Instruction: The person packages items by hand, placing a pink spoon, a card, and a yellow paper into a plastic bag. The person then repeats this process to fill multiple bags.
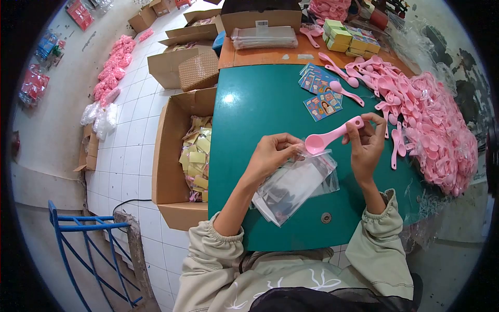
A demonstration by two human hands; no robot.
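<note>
Between the thumb and fingers of my right hand (367,143) is the handle end of a pink measuring spoon (332,136). Its bowl points left, at the mouth of a clear plastic bag. My left hand (275,156) pinches the edge of that plastic bag (318,162) beside the spoon's bowl. Below the hands, a stack of clear plastic bags (291,192) lies on the green table (244,114). Ahead of my right hand are printed cards (323,105) and a loose pink spoon (347,93).
A large pile of pink spoons (431,125) covers the table's right side. Left of the table stands a cardboard box (169,156) with filled packets. Small yellow boxes (340,39) and a carton with plastic sleeves (265,36) stand at the back. A blue metal frame (88,228) is at lower left.
</note>
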